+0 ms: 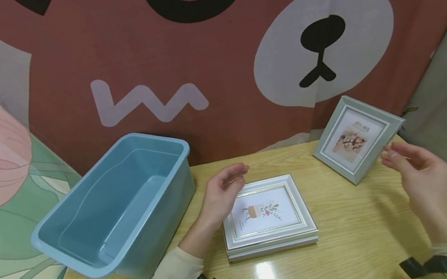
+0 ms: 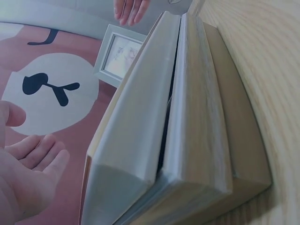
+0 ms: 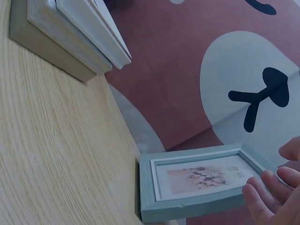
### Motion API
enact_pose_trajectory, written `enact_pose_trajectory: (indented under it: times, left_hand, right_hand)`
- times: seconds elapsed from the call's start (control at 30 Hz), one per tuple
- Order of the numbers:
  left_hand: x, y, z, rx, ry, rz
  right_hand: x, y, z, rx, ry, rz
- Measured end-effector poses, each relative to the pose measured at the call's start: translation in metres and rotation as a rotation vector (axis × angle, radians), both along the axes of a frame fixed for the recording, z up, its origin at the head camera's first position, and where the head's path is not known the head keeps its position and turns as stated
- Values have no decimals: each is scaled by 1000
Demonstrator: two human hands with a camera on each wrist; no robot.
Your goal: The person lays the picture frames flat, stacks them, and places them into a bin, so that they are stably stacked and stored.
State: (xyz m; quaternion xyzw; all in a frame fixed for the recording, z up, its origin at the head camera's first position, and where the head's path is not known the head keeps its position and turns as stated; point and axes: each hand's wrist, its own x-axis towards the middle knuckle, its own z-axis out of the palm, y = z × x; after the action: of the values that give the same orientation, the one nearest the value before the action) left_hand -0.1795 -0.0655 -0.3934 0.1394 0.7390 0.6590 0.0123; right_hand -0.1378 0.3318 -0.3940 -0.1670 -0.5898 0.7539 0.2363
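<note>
My left hand (image 1: 223, 195), fingers loosely bent and holding nothing, hovers over the upper left corner of a stack of picture frames. On top lies a white picture frame (image 1: 266, 212) with a flower-pot print; the left wrist view shows the stack's layered white and wood-coloured sides (image 2: 201, 112). A grey-green picture frame (image 1: 358, 138) with a pink flower picture stands tilted back at the table's far right. My right hand (image 1: 424, 174) is beside its right edge, fingers relaxed; in the left wrist view a gap shows between that hand (image 2: 131, 10) and the frame.
A deep blue plastic bin (image 1: 153, 222) stands on the left of the wooden table (image 1: 352, 245). Behind the table hangs a red-brown cloth (image 1: 216, 63) with a bear face. Small black cameras sit on both wrists.
</note>
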Motion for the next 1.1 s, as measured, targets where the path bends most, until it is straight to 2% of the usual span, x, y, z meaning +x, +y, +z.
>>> enact_pose_trajectory:
  times: [0.4,0.6,0.8,1.1]
  left_hand:
    - [-2,5,3,-54,14,-37]
    - [-2,9,6,-45,0,-41]
    - [-2,13,8,-56,-8,-41]
    - [-3,18,13,-82,-8,-57]
  right_hand:
    - [-7,16,-7,59,-123,-13]
    - [-12,18,-9,104,-196,8]
    - [-17,20,-13,109,-213,42]
    - [-30,21,-17,145,-229,4]
